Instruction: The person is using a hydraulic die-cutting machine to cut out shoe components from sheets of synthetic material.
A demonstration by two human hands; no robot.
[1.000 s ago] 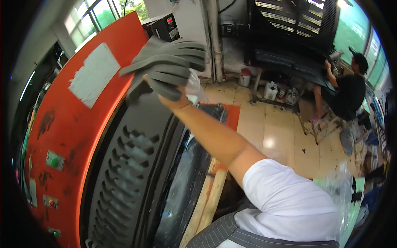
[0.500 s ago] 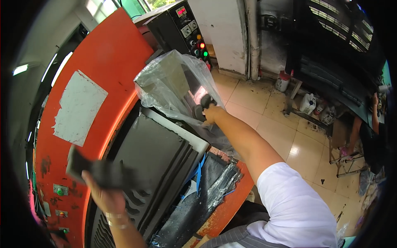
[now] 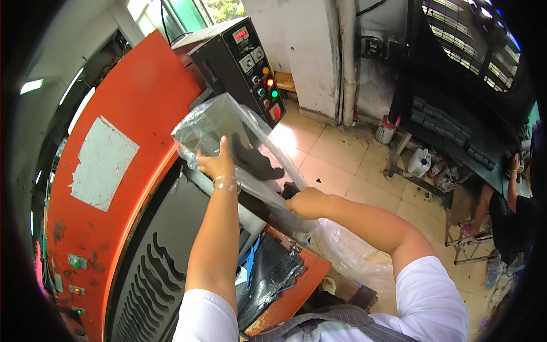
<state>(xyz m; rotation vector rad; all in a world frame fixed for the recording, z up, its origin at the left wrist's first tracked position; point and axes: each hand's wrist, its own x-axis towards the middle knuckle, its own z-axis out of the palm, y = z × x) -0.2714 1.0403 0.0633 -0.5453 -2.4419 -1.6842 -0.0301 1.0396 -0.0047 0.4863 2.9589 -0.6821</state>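
A clear plastic bag (image 3: 196, 117) hangs open beside the press, with wavy dark foam pieces (image 3: 259, 162) inside it. My left hand (image 3: 216, 164) is at the bag's mouth, fingers apart, with nothing visible in its grasp. Closed at the bag's right edge is my right hand (image 3: 307, 203). A small dark foam piece (image 3: 290, 190) sticks out from its fingers, and the bag's film lies against them. Below my left forearm lies a dark grey foam sheet (image 3: 176, 208) with a row of wavy cut-outs, partly hidden by that arm.
The orange press (image 3: 145, 74) curves along the left. A black control box (image 3: 228, 62) with lit buttons stands behind the bag. Black plastic wrap (image 3: 273, 279) and blue strips lie on the orange ledge. At far right, another person (image 3: 510, 205) sits by a bench.
My left hand has moved from over the foam sheet to the bag's mouth, and the dark foam has left it. My right hand has come lower and nearer, by the bag's right edge.
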